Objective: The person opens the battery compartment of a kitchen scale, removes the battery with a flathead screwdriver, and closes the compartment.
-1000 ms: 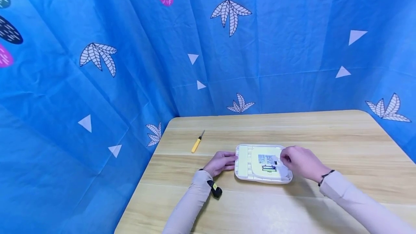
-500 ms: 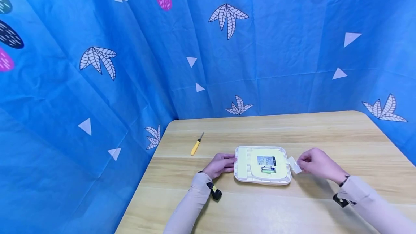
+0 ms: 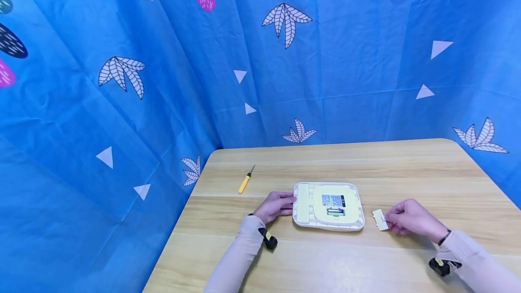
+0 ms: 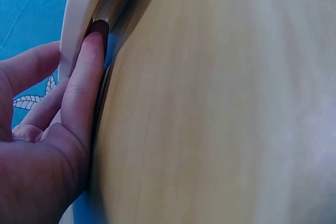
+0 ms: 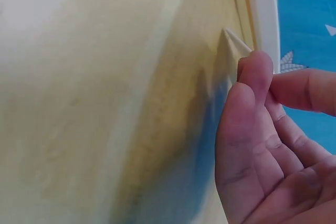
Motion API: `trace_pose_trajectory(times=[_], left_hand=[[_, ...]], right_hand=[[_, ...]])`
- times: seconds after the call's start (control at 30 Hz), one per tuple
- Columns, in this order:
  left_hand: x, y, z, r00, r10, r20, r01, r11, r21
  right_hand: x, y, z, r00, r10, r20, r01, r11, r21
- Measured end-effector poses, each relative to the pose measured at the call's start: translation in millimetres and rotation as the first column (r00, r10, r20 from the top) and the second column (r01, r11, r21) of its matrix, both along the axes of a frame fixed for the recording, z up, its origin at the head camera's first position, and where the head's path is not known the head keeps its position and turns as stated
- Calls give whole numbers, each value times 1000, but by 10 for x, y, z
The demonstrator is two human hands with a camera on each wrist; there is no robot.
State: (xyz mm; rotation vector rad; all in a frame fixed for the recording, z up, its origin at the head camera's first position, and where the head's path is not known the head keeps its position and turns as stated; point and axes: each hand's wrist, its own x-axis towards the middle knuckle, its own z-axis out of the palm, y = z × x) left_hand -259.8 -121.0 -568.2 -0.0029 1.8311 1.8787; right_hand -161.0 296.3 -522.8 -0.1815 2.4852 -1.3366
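Note:
A white rectangular device (image 3: pixel 307 225) with rounded corners lies on the table, a printed label and a small opening on its upturned face. In that opening sits a battery (image 3: pixel 335 212). My left hand (image 3: pixel 277 206) grips the device's left edge; the left wrist view has the fingers (image 4: pixel 84 85) reaching under the rim. To the right of the device, my right hand (image 3: pixel 413 217) pinches a small white battery cover (image 3: pixel 380 219) low over the table. From the right wrist, just a corner of the cover (image 5: pixel 234 48) shows past the fingertips.
A screwdriver (image 3: pixel 246 183) with a yellow handle lies toward the table's back left. The wooden table (image 3: pixel 325 261) ends at a blue patterned curtain (image 3: pixel 358 58) behind and to the left. Each wrist wears a dark strap with a small camera.
My right hand has drawn the battery cover off the device, away to the right and down toward the table. The left hand keeps its hold on the left edge.

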Motion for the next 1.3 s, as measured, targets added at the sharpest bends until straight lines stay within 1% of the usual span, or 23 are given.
trace_pose_trajectory(times=[0.17, 0.27, 0.5, 0.57, 0.83, 0.97, 1.3], left_hand=[[7, 2, 10, 1000, 5, 3, -5, 1000, -9], [11, 6, 12, 1000, 10, 8, -10, 1000, -12], [32, 13, 21, 1000, 3, 2, -3, 1000, -14], [29, 11, 18, 1000, 5, 7, -5, 1000, -10], [27, -4, 15, 1000, -2, -6, 2, 1000, -3], [24, -5, 12, 1000, 0, 0, 0, 1000, 0], [37, 1, 19, 1000, 4, -5, -4, 1000, -3]], right_hand=[[55, 24, -6, 998, 6, 63, -4, 1000, -24], [75, 44, -21, 995, 26, 97, -22, 999, -45], [119, 72, -96, 979, 73, 192, -48, 990, -134], [128, 74, -115, 975, 83, 205, -52, 987, -153], [96, 102, -138, 971, 117, 208, -83, 983, -165], [66, 121, -139, 969, 137, 204, -104, 981, -166], [63, 134, -115, 968, 137, 211, -105, 982, -158]])
